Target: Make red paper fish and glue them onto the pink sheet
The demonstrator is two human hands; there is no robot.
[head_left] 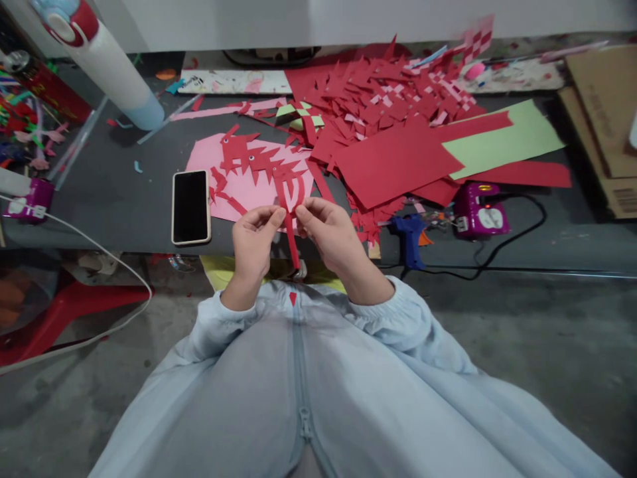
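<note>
My left hand and my right hand are close together at the table's front edge. Thumb and fingers of each pinch a folded red paper strip piece, whose one end hangs down between the hands and whose looped strips rise above them. Behind it, red paper shapes with small eyes lie on a pink sheet. A phone with a dark screen rests left of my left hand. To the right of the pink sheet are large red paper sheets.
A white bottle and a dark red can stand at the back left. A heap of red paper pieces fills the back. At the right are a blue glue gun, a purple box with a black cord, and cardboard.
</note>
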